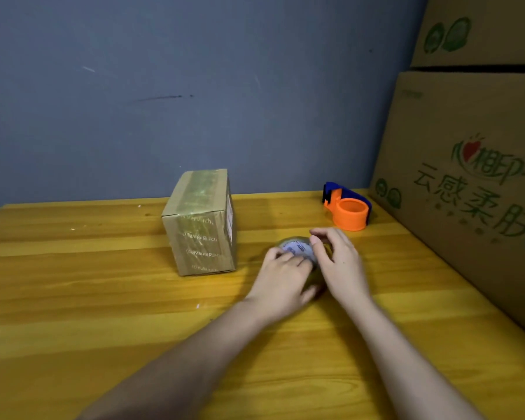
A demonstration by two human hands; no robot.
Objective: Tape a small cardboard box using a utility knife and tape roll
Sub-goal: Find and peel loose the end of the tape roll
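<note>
A small cardboard box stands on the yellow wooden table, with clear tape running over its top and front. To its right lies a roll of clear tape with a white printed core label. My left hand grips the roll from the near side. My right hand touches the roll's right edge, with thumb and forefinger pinched at its top. An orange and blue tape dispenser sits behind the hands. No utility knife is in view.
Large printed cardboard cartons are stacked along the table's right edge, one on top of another. A blue-grey wall closes off the far side of the table.
</note>
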